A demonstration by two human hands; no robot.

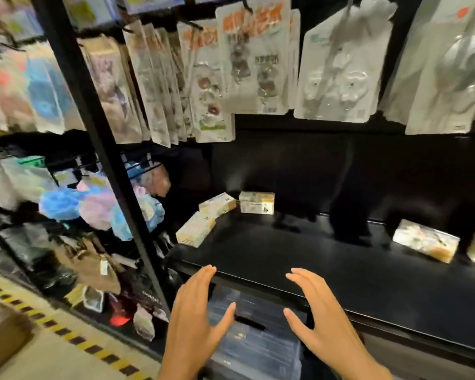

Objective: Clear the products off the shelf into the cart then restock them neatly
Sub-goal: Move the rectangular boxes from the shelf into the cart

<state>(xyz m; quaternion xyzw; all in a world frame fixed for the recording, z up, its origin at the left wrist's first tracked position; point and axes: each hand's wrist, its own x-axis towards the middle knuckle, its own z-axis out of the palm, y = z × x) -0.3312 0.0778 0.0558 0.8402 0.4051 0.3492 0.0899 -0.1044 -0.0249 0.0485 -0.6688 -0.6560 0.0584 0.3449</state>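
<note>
Fingers straight and spread on both left hand and right hand, holding nothing, palms facing each other before the black shelf, where small boxes lie back left, long axes across or angled, another box right.

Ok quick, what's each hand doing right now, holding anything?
Left hand: open, fingers spread, holding nothing, at the front edge of the black shelf.
Right hand: open, holding nothing.
</note>
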